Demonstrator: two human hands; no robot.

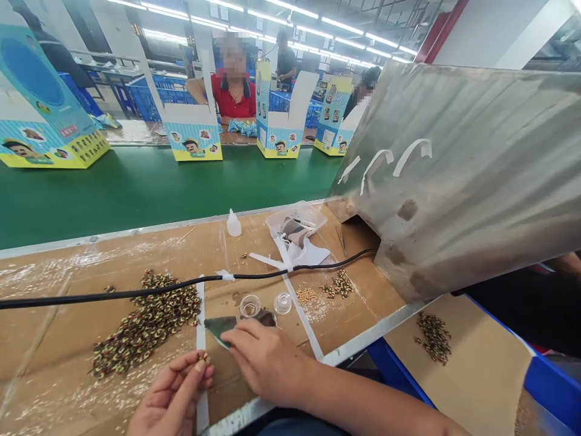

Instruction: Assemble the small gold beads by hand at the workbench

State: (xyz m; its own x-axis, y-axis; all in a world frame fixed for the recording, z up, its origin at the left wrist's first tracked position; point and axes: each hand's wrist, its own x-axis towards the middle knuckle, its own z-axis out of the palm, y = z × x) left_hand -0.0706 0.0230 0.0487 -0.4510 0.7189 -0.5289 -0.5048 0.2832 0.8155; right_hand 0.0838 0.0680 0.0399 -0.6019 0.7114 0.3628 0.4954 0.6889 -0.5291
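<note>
My left hand [175, 393] is closed in a pinch on a small dark-and-yellow part [203, 357], held above the cardboard-covered bench [40, 345]. My right hand [265, 357] reaches over a dark green cloth [218, 327], its fingers bent together at the cloth's edge; what they hold, if anything, is hidden. Just beyond it stand two small clear plastic cups [249, 306]. A large pile of similar small parts [149, 321] lies to the left. Farther right are a small cluster of tan beads [305, 296] and a smaller heap of parts [342, 283].
A black cable [177, 284] crosses the bench, taped down. Behind it are a white dropper bottle [233, 223] and a clear plastic tray [313, 212]. A metal housing [454, 169] fills the right. Printed boxes [195, 139] stand on the green belt [149, 188]; a person in red [238, 106] sits opposite.
</note>
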